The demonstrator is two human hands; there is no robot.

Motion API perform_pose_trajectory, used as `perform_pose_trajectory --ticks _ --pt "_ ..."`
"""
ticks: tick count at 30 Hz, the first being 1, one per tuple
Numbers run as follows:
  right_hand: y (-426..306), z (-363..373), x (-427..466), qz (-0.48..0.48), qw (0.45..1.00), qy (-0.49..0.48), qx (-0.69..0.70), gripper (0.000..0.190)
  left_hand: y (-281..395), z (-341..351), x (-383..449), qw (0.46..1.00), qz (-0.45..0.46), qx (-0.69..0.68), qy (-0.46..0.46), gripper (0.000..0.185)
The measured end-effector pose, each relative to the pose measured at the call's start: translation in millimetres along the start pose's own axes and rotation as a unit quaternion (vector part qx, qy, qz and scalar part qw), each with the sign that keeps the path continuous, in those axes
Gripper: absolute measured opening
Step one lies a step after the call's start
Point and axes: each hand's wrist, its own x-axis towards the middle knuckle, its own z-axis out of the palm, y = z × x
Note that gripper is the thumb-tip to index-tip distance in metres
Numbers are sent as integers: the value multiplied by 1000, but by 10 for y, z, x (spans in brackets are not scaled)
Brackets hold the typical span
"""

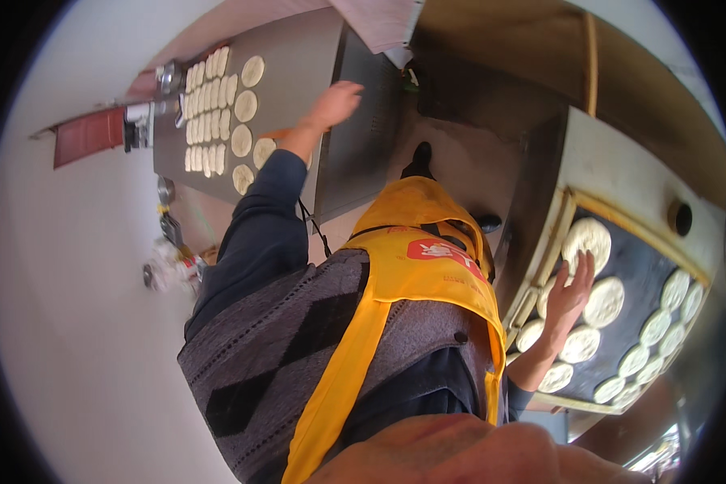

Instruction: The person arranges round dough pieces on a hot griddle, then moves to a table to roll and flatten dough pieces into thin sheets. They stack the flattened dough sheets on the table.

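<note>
My left hand is over the near edge of a steel worktable, with loosely curved fingers and nothing seen in it. Behind its wrist lie flat dough rounds and an orange-brown strip, partly hidden by the arm. Rows of short dough strips lie farther left. On the other side, my right hand has its fingers spread on a large dough round, on a dark griddle. More large rounds lie about that hand. Smaller oval pieces line the griddle's far side.
The griddle has a raised yellowish frame and a round dark opening beside it. Floor shows between worktable and griddle. A black cable hangs by the worktable. Metal containers stand at its far end.
</note>
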Motion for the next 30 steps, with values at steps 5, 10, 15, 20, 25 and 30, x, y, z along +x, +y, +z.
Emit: perform_pose_trajectory --ticks 5,10,15,20,25,30 --pt "-940 445 616 -100 977 -176 -61 38 -2263 -323 -586 938 -345 4 45 41" --pt "-1976 1059 1006 -117 940 -308 -83 40 -4034 -264 -477 913 -404 21 59 53" --pt "-2737 1380 1174 -106 913 -391 -49 40 -4883 -86 -88 895 -442 28 59 59" --pt "-2974 1432 1308 -87 920 -362 -121 41 -5318 -89 52 881 -473 -7 -19 49" --pt "-3052 1479 1326 -77 932 -336 -110 41 -5300 -80 30 923 -342 -129 120 39" --pt "-2810 1478 1167 -116 940 -310 -78 35 -4707 -499 -39 856 -235 -460 3 29"
